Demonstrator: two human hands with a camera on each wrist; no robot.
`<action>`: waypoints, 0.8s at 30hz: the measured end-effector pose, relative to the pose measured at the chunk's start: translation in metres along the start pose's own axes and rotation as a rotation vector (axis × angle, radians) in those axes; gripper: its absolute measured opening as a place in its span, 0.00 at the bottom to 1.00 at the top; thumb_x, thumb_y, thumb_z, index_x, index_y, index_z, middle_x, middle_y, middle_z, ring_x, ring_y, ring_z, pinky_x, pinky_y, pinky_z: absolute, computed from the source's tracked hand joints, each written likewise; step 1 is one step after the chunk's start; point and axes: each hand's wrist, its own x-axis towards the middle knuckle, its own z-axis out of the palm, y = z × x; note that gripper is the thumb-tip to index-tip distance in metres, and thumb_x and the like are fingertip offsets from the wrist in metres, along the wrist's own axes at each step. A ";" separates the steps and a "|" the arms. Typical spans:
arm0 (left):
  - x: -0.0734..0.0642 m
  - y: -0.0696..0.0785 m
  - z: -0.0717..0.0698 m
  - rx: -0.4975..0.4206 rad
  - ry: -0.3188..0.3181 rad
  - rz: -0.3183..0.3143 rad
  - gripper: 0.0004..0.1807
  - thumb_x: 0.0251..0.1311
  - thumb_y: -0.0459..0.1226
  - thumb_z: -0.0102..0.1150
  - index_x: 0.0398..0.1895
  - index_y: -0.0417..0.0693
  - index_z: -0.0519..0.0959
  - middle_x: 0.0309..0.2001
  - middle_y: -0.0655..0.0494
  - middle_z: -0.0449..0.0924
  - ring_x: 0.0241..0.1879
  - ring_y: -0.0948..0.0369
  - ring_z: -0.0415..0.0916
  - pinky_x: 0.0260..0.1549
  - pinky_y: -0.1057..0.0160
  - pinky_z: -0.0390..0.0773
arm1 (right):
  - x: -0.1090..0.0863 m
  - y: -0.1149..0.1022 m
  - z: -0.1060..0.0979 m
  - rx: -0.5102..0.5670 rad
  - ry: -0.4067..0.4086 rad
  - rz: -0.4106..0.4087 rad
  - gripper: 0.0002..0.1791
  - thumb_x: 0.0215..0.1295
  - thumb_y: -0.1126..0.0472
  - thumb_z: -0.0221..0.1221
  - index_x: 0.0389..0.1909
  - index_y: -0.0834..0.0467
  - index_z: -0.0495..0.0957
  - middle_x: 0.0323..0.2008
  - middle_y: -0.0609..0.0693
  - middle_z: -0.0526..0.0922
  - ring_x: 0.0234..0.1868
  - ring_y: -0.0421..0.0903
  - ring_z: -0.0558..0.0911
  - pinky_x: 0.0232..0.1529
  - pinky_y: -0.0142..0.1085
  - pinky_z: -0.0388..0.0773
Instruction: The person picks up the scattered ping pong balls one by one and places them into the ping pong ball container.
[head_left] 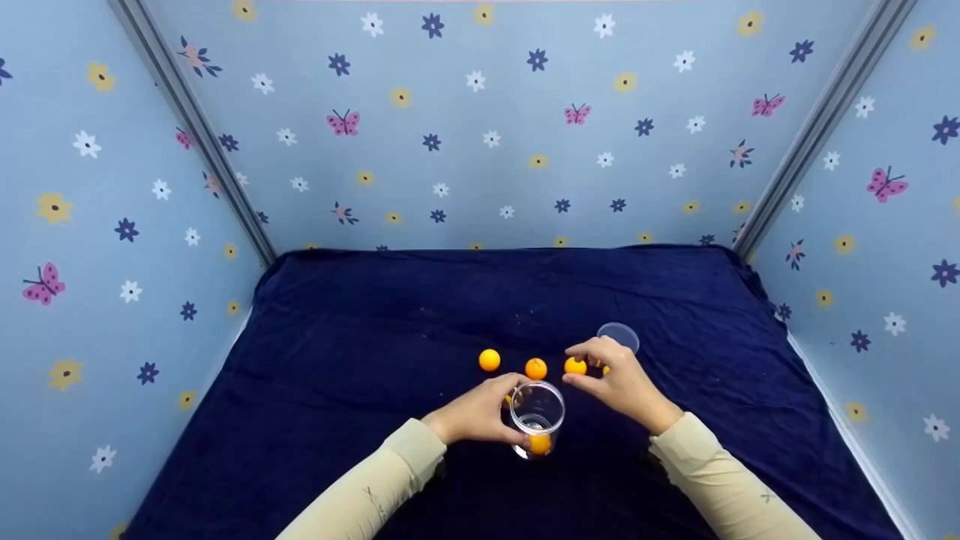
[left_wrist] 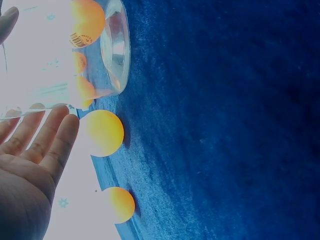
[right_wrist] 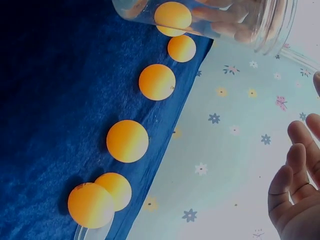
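My left hand (head_left: 484,412) holds a clear plastic jar (head_left: 538,409), thumb on one side and fingers on the other. An orange table tennis ball (left_wrist: 87,22) with printed marks shows through the jar's wall near its base. Further right, my right hand (head_left: 619,379) hovers with thumb and fingers spread. From the head it seems to frame an orange ball (head_left: 575,366), but the right wrist view shows its fingers (right_wrist: 295,160) apart from the balls, with nothing held. More orange balls, including one on the left (head_left: 489,360) and a middle one (head_left: 535,368), form a loose row on the cloth.
A clear round lid (head_left: 619,336) lies behind the right hand, next to two balls (right_wrist: 91,205) partly hidden from the head. Dark blue cloth (head_left: 360,337) covers the table. Flower-patterned walls (head_left: 480,112) stand behind and at both sides.
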 end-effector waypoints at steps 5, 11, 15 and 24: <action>-0.001 0.001 0.000 -0.001 -0.002 -0.001 0.48 0.48 0.45 0.88 0.71 0.38 0.74 0.66 0.43 0.83 0.65 0.49 0.81 0.71 0.57 0.77 | -0.001 0.003 -0.004 -0.013 0.017 0.040 0.21 0.48 0.67 0.84 0.45 0.60 0.89 0.34 0.51 0.88 0.32 0.42 0.79 0.37 0.27 0.76; -0.001 0.002 -0.001 0.007 0.000 -0.002 0.49 0.48 0.46 0.88 0.72 0.38 0.74 0.67 0.44 0.83 0.65 0.49 0.81 0.72 0.57 0.77 | -0.004 0.007 -0.008 -0.035 0.010 0.107 0.22 0.50 0.67 0.83 0.47 0.61 0.90 0.35 0.51 0.88 0.35 0.40 0.80 0.36 0.33 0.81; -0.002 0.002 -0.001 0.005 -0.003 -0.002 0.49 0.48 0.47 0.88 0.72 0.39 0.74 0.67 0.43 0.82 0.66 0.49 0.81 0.72 0.57 0.76 | -0.006 0.011 -0.009 -0.055 0.021 0.107 0.22 0.49 0.69 0.83 0.46 0.63 0.89 0.36 0.51 0.89 0.36 0.41 0.80 0.36 0.35 0.83; -0.001 0.002 0.000 0.019 -0.005 -0.010 0.48 0.48 0.46 0.88 0.71 0.40 0.74 0.66 0.43 0.83 0.65 0.49 0.81 0.72 0.58 0.76 | -0.010 0.018 -0.015 -0.065 0.006 0.170 0.22 0.51 0.68 0.82 0.47 0.65 0.89 0.39 0.57 0.90 0.40 0.40 0.82 0.39 0.39 0.89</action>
